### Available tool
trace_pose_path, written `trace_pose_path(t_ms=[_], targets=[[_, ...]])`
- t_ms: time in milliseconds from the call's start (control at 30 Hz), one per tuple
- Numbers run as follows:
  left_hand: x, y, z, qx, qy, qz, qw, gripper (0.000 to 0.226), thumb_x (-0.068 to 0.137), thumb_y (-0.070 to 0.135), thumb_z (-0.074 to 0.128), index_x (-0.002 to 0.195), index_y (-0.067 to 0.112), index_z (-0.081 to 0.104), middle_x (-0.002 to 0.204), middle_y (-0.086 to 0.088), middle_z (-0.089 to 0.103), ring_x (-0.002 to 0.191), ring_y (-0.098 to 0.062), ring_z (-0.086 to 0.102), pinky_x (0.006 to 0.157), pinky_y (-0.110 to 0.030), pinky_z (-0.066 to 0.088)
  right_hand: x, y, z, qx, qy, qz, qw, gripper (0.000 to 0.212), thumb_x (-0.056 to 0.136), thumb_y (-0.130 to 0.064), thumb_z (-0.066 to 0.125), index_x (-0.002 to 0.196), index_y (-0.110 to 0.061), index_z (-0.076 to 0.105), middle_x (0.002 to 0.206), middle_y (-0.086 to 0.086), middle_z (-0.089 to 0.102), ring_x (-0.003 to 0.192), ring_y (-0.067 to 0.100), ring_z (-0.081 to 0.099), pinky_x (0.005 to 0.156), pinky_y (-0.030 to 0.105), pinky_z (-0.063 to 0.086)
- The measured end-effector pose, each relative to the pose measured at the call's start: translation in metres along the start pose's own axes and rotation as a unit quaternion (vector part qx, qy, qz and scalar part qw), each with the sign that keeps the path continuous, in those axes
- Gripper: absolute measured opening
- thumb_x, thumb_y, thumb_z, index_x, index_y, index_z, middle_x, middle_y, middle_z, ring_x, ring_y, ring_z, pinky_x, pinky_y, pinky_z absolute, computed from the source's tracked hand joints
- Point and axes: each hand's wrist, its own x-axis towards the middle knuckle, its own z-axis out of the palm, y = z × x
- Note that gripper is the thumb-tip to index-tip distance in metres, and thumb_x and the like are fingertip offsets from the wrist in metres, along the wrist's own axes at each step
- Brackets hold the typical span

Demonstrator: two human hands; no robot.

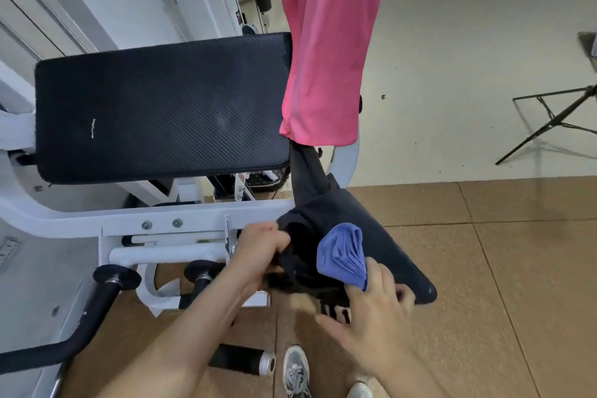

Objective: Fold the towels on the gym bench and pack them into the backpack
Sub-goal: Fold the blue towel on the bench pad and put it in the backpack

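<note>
The fingers [268, 236] of the left hand [258, 252] are curled tight on the dark rim of the black backpack [381, 236], pulling its mouth open. The right hand [378, 304] pinches a folded blue towel [342, 255] at its near corner, the towel standing in the bag's opening, partly in. The backpack hangs by its strap at the right end of the white frame [129, 216], just right of the padded black worktop [161, 107]. A pink towel [326, 52] hangs above the backpack, at the worktop's right edge. Two shoes [295, 371] show on the brown floor at the near edge.
</note>
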Motion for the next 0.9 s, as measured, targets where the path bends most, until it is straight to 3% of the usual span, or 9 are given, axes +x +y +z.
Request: trace_pose_path(t_ms=[167,333,467,500,567,667,733,833,900], targets=[[-0.004,0.071,-0.016,-0.085,-0.043,-0.013,0.995,0.019,0.058,-0.001,0.041,0.061,0.017,0.036,0.06,-0.003,0.028,0.05,-0.016,0.028,0.054,-0.026,0.017,0.008,-0.007,-0.02,0.083,0.061,-0.045,0.994,0.034,0.063,-0.059,0.077,0.092,-0.044,0.067,0.12,-0.007,0.05,0.115,0.017,0.042,0.084,0.039,0.03],[0.011,0.071,-0.028,-0.103,-0.041,-0.05,0.993,0.013,0.078,-0.005,0.049,0.074,0.007,0.049,0.067,-0.01,0.043,0.055,-0.022,0.044,0.052,-0.027,0.037,0.018,-0.028,-0.023,0.115,0.061,-0.108,0.986,0.024,0.082,-0.051,0.051,0.071,-0.032,0.063,0.11,-0.009,0.046,0.106,0.014,0.043,0.078,0.033,0.025],[0.029,0.077,-0.054,0.167,-0.011,0.036,0.985,0.013,0.085,0.007,0.055,0.084,0.019,0.05,0.071,-0.005,0.051,0.06,-0.019,0.049,0.056,-0.028,0.037,0.013,-0.037,-0.06,0.15,0.078,-0.177,0.97,0.019,0.076,-0.043,0.056,0.065,-0.029,0.061,0.105,-0.012,0.05,0.102,0.009,0.042,0.074,0.026,0.033],[0.033,0.078,-0.06,0.324,0.002,0.075,0.943,0.015,0.083,0.014,0.059,0.092,0.021,0.049,0.076,-0.002,0.053,0.066,-0.021,0.053,0.058,-0.03,0.04,0.011,-0.042,-0.072,0.138,0.088,-0.21,0.964,0.016,0.072,-0.041,0.059,0.065,-0.028,0.062,0.104,-0.008,0.053,0.101,0.012,0.047,0.07,0.028,0.036],[0.042,0.073,-0.064,0.581,0.017,0.223,0.783,0.046,0.077,0.027,0.069,0.116,0.027,0.046,0.103,-0.002,0.055,0.096,-0.026,0.058,0.077,-0.037,0.049,0.009,-0.058,-0.087,0.108,0.071,-0.268,0.955,0.013,0.067,-0.037,0.062,0.063,-0.024,0.06,0.101,-0.003,0.055,0.095,0.019,0.053,0.067,0.035,0.036],[0.049,0.07,-0.044,0.658,-0.092,0.528,0.529,0.081,0.064,0.039,0.081,0.134,0.039,0.042,0.129,-0.002,0.05,0.118,-0.028,0.049,0.089,-0.043,0.046,0.006,-0.079,-0.095,0.07,0.031,-0.325,0.943,0.01,0.066,-0.031,0.061,0.063,-0.022,0.056,0.097,-0.003,0.056,0.092,0.02,0.055,0.068,0.037,0.038],[0.058,0.066,-0.024,0.676,-0.194,0.577,0.416,0.074,0.07,0.042,0.074,0.137,0.039,0.043,0.132,-0.004,0.053,0.119,-0.027,0.049,0.09,-0.044,0.044,0.006,-0.08,-0.102,0.075,0.001,-0.349,0.934,0.01,0.069,-0.031,0.06,0.065,-0.022,0.058,0.097,-0.002,0.056,0.088,0.02,0.054,0.068,0.037,0.039],[0.068,0.07,0.001,0.733,-0.247,0.492,0.399,0.042,0.092,0.036,0.053,0.133,0.028,0.05,0.12,-0.007,0.059,0.109,-0.027,0.057,0.088,-0.042,0.043,0.008,-0.068,-0.122,0.11,-0.047,-0.32,0.94,0.016,0.074,-0.03,0.06,0.061,-0.02,0.055,0.09,-0.001,0.049,0.072,0.018,0.047,0.061,0.035,0.039],[0.077,0.085,0.007,0.706,-0.222,0.431,0.517,0.028,0.1,0.036,0.043,0.116,0.019,0.058,0.112,-0.008,0.064,0.104,-0.031,0.059,0.083,-0.038,0.044,0.006,-0.059,-0.132,0.181,-0.072,-0.257,0.947,0.02,0.075,-0.028,0.061,0.059,-0.018,0.054,0.088,-0.002,0.043,0.068,0.019,0.047,0.056,0.035,0.039]])
